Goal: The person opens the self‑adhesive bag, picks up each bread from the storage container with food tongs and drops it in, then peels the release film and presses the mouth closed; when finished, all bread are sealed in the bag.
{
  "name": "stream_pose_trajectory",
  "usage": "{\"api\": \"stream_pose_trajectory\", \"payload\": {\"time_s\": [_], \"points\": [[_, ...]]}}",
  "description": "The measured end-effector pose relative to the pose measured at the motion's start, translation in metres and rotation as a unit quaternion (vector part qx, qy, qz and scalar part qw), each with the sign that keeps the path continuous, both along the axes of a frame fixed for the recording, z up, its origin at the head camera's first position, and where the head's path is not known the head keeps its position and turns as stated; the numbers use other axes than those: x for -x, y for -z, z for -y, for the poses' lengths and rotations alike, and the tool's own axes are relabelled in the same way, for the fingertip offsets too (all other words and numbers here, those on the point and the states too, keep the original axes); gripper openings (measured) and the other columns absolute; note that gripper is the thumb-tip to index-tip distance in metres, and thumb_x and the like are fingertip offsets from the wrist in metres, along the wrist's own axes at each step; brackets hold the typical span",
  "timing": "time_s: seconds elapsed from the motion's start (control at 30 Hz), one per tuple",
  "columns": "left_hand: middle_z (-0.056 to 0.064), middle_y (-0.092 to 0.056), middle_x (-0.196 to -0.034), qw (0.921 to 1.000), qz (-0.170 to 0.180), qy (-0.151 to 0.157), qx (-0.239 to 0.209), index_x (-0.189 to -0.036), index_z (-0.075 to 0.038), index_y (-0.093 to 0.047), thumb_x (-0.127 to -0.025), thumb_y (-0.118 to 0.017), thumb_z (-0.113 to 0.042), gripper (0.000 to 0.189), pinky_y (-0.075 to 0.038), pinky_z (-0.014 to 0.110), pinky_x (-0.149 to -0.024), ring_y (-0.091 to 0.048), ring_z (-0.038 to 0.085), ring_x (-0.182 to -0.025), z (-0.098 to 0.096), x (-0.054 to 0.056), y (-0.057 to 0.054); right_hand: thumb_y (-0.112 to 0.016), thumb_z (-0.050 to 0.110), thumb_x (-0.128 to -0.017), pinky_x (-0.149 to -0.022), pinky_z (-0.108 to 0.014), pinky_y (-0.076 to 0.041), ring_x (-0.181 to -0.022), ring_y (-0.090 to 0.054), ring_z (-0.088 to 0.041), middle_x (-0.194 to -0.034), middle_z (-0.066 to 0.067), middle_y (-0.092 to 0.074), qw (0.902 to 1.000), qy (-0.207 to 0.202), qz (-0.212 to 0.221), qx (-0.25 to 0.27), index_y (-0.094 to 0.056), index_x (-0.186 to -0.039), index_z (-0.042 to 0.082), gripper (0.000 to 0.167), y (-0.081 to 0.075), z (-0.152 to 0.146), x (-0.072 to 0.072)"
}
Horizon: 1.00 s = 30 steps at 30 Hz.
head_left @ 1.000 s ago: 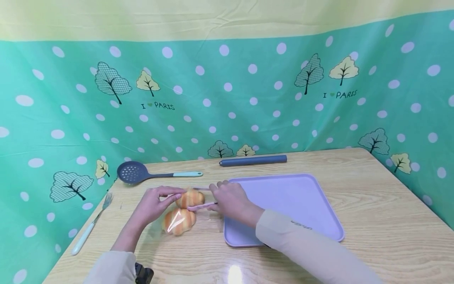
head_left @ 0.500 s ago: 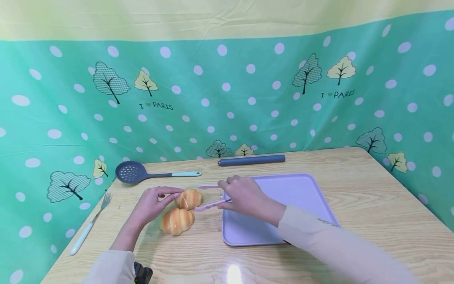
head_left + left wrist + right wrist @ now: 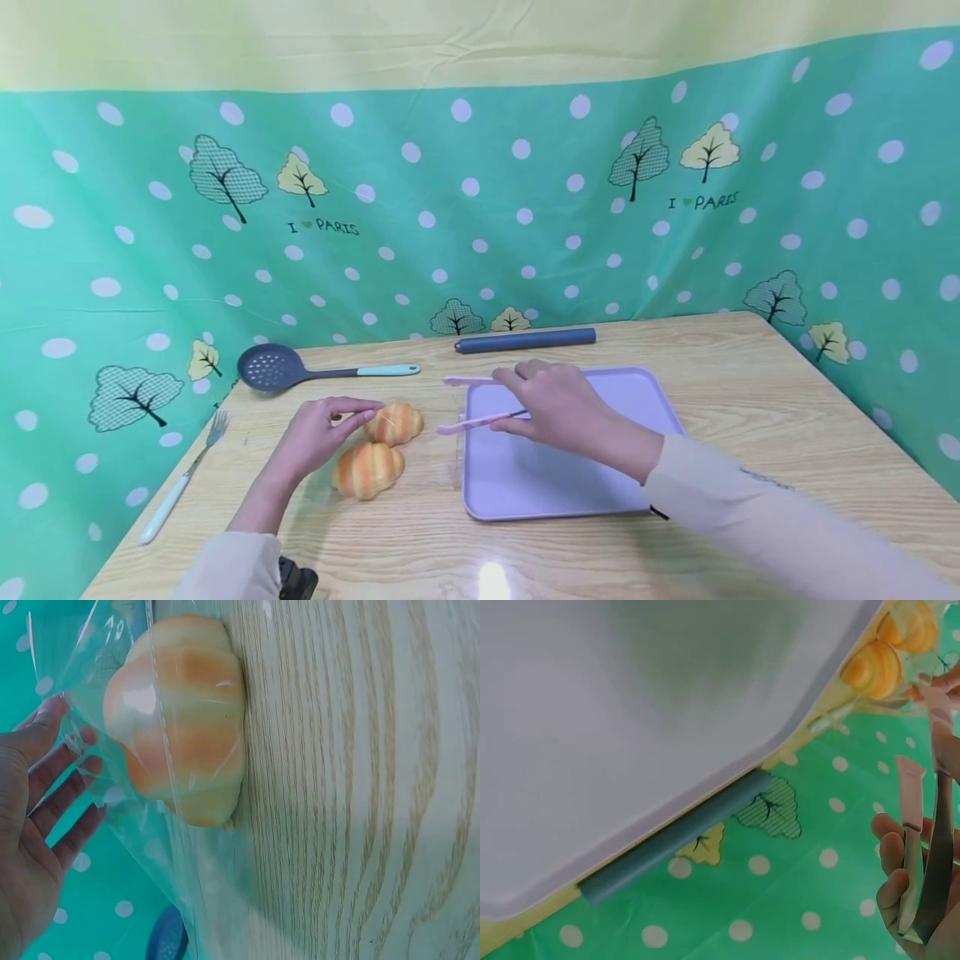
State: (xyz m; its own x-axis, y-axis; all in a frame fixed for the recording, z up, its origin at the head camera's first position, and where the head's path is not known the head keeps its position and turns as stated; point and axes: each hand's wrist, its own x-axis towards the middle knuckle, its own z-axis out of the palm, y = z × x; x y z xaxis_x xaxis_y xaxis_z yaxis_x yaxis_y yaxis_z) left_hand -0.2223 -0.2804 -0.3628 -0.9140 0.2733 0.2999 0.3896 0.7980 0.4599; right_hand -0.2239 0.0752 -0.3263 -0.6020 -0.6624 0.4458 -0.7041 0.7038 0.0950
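Observation:
Two striped croissants, the far one (image 3: 395, 423) and the near one (image 3: 367, 469), lie on the table at the left in a clear plastic bag (image 3: 142, 840). My left hand (image 3: 318, 437) pinches the bag's edge between thumb and fingers, close to the far croissant. Over the left part of the lilac tray (image 3: 555, 483), my right hand (image 3: 566, 408) holds tongs (image 3: 476, 422) with pink tips and metal arms. The tongs' tips are spread apart and point left toward the bag, with nothing between them.
A slotted skimmer (image 3: 272, 368) with a pale blue handle lies at the back left. Behind the tray is a dark blue rod (image 3: 525, 340). A fork (image 3: 187, 477) lies along the table's left edge. Polka-dot cloth (image 3: 450, 225) hangs behind the table.
My right hand has drawn the tongs rightward, away from the croissants and over the tray. The left hand keeps its pinch on the bag, and both croissants stay where they were.

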Motion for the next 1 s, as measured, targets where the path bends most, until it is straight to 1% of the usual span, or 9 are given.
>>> {"api": "stream_pose_trajectory", "payload": {"time_s": [0.13, 0.27, 0.4, 0.53, 0.63, 0.73, 0.83, 0.9, 1.0], "points": [[0.007, -0.076, -0.111, 1.0000, 0.000, -0.001, 0.004, -0.111, -0.013, -0.080, -0.097, -0.070, -0.018, 0.018, -0.054, 0.057, -0.091, -0.068, 0.038, -0.110, -0.001, 0.001, 0.000, -0.076, 0.057, -0.085, -0.046, -0.020, -0.038, -0.063, -0.057, -0.013, -0.088, -0.004, -0.070, 0.9996, 0.013, 0.007, 0.024, -0.068, -0.121, 0.007, 0.062, -0.002, -0.015, 0.000], [0.008, -0.076, -0.110, 1.0000, -0.003, -0.001, 0.009, -0.112, -0.013, -0.080, -0.098, -0.070, -0.018, 0.018, -0.054, 0.057, -0.091, -0.068, 0.037, -0.110, -0.001, 0.001, 0.001, -0.078, 0.053, -0.086, -0.049, -0.020, -0.041, -0.067, -0.060, -0.014, -0.097, -0.007, -0.072, 0.9979, 0.032, 0.029, 0.049, -0.068, -0.122, 0.005, 0.060, -0.003, -0.031, -0.003], [0.008, -0.076, -0.110, 1.0000, -0.002, 0.000, 0.009, -0.112, -0.014, -0.080, -0.098, -0.069, -0.021, 0.019, -0.054, 0.058, -0.091, -0.068, 0.038, -0.110, -0.002, 0.000, 0.002, -0.078, 0.050, -0.087, -0.049, -0.022, -0.042, -0.068, -0.060, -0.015, -0.101, -0.009, -0.072, 0.9944, 0.063, 0.048, 0.070, -0.067, -0.125, 0.006, 0.059, -0.004, -0.048, -0.007], [0.008, -0.076, -0.110, 0.9999, -0.004, 0.001, 0.010, -0.112, -0.013, -0.079, -0.098, -0.069, -0.022, 0.019, -0.054, 0.058, -0.091, -0.068, 0.038, -0.110, -0.002, -0.001, 0.002, -0.081, 0.048, -0.085, -0.051, -0.028, -0.047, -0.072, -0.064, -0.020, -0.103, -0.011, -0.072, 0.9887, 0.098, 0.060, 0.096, -0.066, -0.127, 0.007, 0.060, -0.005, -0.065, -0.011], [0.008, -0.076, -0.110, 0.9999, -0.007, 0.000, 0.010, -0.112, -0.013, -0.079, -0.098, -0.070, -0.020, 0.019, -0.054, 0.057, -0.090, -0.068, 0.038, -0.110, -0.002, -0.001, 0.002, -0.082, 0.047, -0.085, -0.056, -0.034, -0.053, -0.077, -0.067, -0.023, -0.105, -0.013, -0.073, 0.9842, 0.119, 0.070, 0.111, -0.067, -0.127, 0.006, 0.061, -0.007, -0.078, -0.014], [0.008, -0.076, -0.112, 0.9999, -0.002, -0.004, 0.009, -0.112, -0.013, -0.079, -0.097, -0.070, -0.019, 0.018, -0.054, 0.057, -0.090, -0.068, 0.038, -0.110, -0.001, -0.001, 0.002, -0.081, 0.047, -0.085, -0.060, -0.039, -0.055, -0.081, -0.068, -0.025, -0.107, -0.013, -0.073, 0.9793, 0.141, 0.084, 0.118, -0.067, -0.127, 0.005, 0.061, -0.009, -0.092, -0.017], [0.008, -0.076, -0.113, 0.9999, 0.005, -0.006, 0.009, -0.113, -0.013, -0.079, -0.097, -0.070, -0.019, 0.019, -0.054, 0.057, -0.091, -0.067, 0.038, -0.111, -0.001, 0.000, 0.002, -0.080, 0.048, -0.086, -0.056, -0.037, -0.051, -0.074, -0.063, -0.021, -0.100, -0.011, -0.072, 0.9730, 0.165, 0.100, 0.127, -0.067, -0.127, 0.003, 0.062, -0.010, -0.106, -0.020], [0.008, -0.075, -0.114, 0.9999, 0.008, -0.006, 0.009, -0.113, -0.013, -0.079, -0.098, -0.070, -0.019, 0.019, -0.054, 0.057, -0.091, -0.067, 0.038, -0.111, -0.002, 0.000, 0.002, -0.079, 0.050, -0.086, -0.051, -0.033, -0.045, -0.066, -0.057, -0.018, -0.091, -0.008, -0.070, 0.9679, 0.182, 0.111, 0.133, -0.067, -0.128, 0.003, 0.064, -0.011, -0.116, -0.022], [0.009, -0.075, -0.114, 0.9999, 0.008, -0.007, 0.010, -0.113, -0.013, -0.079, -0.098, -0.070, -0.019, 0.019, -0.054, 0.057, -0.091, -0.067, 0.039, -0.112, -0.002, 0.000, 0.002, -0.077, 0.053, -0.087, -0.046, -0.030, -0.037, -0.058, -0.049, -0.015, -0.084, -0.006, -0.068, 0.9598, 0.206, 0.126, 0.142, -0.066, -0.128, 0.003, 0.066, -0.010, -0.130, -0.025]]}}
